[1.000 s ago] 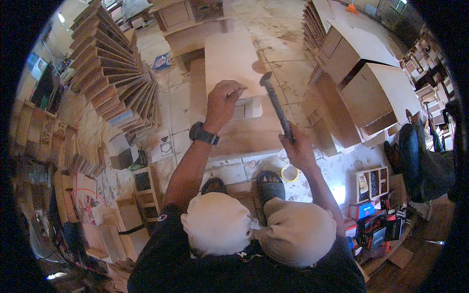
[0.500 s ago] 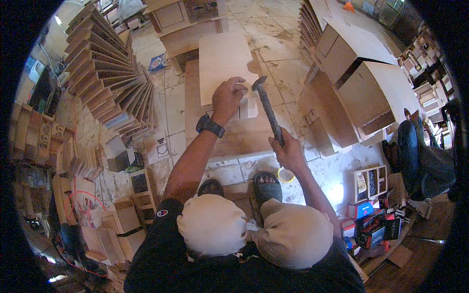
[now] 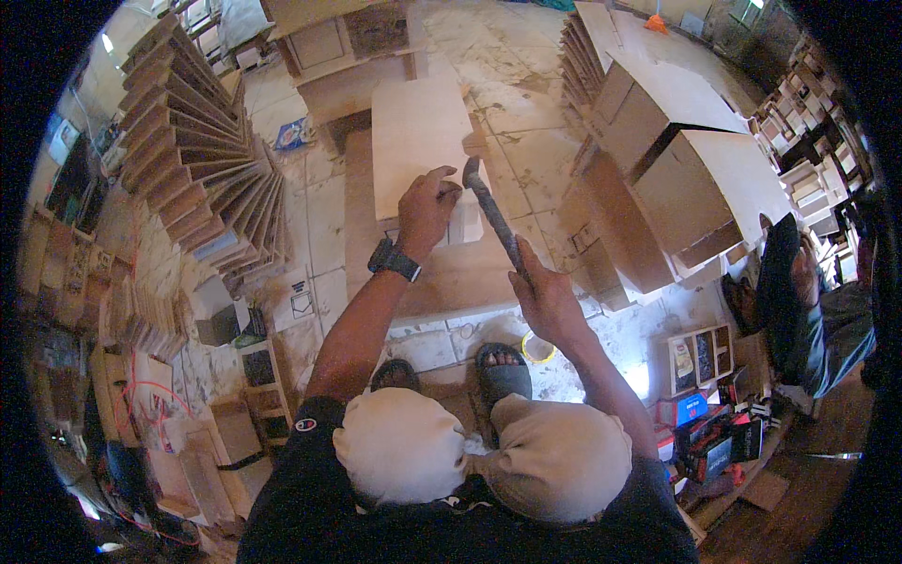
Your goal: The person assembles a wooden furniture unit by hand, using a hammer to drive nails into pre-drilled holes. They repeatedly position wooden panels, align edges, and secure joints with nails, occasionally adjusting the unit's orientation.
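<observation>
A hammer (image 3: 495,217) with a dark, wrapped-looking handle is gripped low down by my right hand (image 3: 552,303). Its head is raised close to the fingertips of my left hand (image 3: 427,214). That hand is closed, thumb and fingers pinched together, over the near right part of a pale wooden box (image 3: 418,122); whatever is between the fingertips is too small to make out. The box lies lengthwise away from me on a brown wooden board (image 3: 432,287). A dark watch (image 3: 395,260) sits on my left wrist.
Fanned wooden panels (image 3: 202,169) stand at left. Large wooden cabinets (image 3: 700,183) stand at right, and another cabinet (image 3: 362,70) is beyond the box. A yellow tape roll (image 3: 537,348) lies near my sandalled foot (image 3: 505,369). Another person's leg (image 3: 785,301) shows at far right.
The hammer head has come slightly left, closer to my left fingertips. My left hand keeps its pinch at the box. The whole view has shifted a little.
</observation>
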`<state>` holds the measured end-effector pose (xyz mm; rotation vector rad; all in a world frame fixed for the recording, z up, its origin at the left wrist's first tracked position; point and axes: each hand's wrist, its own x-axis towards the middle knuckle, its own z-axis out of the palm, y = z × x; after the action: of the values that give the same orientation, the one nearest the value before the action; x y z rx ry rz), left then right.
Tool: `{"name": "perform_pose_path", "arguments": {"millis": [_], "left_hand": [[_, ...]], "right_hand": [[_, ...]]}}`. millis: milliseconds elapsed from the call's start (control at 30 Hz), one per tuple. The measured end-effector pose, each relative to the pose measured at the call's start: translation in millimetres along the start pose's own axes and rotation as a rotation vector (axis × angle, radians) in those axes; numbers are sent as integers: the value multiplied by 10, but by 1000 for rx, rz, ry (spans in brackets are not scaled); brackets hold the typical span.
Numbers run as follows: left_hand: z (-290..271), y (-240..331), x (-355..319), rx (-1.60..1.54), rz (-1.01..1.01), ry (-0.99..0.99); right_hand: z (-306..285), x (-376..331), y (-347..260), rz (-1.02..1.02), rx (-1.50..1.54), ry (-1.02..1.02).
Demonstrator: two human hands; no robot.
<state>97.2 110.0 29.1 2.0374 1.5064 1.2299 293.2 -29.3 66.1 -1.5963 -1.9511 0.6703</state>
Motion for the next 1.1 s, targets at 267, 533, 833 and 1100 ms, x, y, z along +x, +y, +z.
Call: {"name": "perform_pose_path", "arguments": {"millis": [267,533,833,1100], "left_hand": [[-33,2,-164,397,78,42],[94,-98,-265,737,97,139],[139,-129,-241,670,101,122],[127,-137,-237,661,68,81]], "right_hand": [[73,-6,132,121,15,-1],[-4,56,81,-14,-10,41],[-9,103,-36,143,-109,-163],[159,69,112,-84,59,160]]}}
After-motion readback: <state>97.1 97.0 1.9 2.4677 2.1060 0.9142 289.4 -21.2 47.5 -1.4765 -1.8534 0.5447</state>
